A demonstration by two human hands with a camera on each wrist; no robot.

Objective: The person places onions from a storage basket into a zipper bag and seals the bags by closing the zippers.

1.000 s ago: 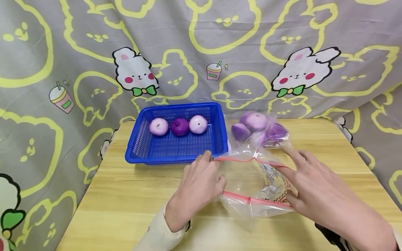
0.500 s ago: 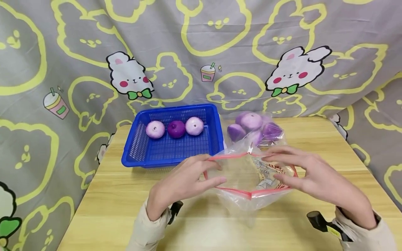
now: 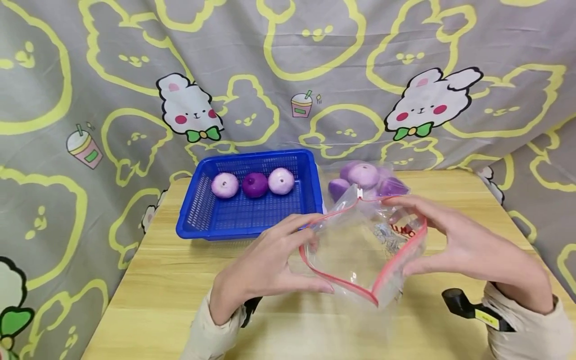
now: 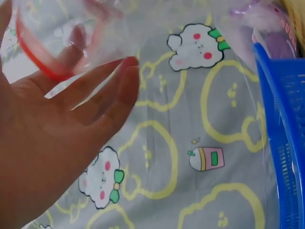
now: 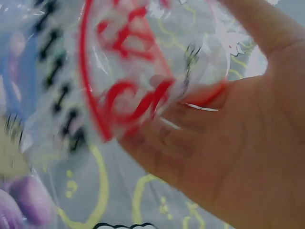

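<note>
Both hands, left hand (image 3: 265,265) at 9 o'clock and right hand (image 3: 459,245) at 3, pinch the empty bag (image 3: 360,250) by its red zip rim; the film looks light, limp and slippery, so the stiffer rim is probably the surest hold.

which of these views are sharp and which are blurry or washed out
Head view: evenly lit and sharp, the clear zip bag between the left hand and right hand easy to read. Left wrist view: the bag is pale and washed out, the palm soft. Right wrist view: the bag's red print is smeared, too close to focus.
</note>
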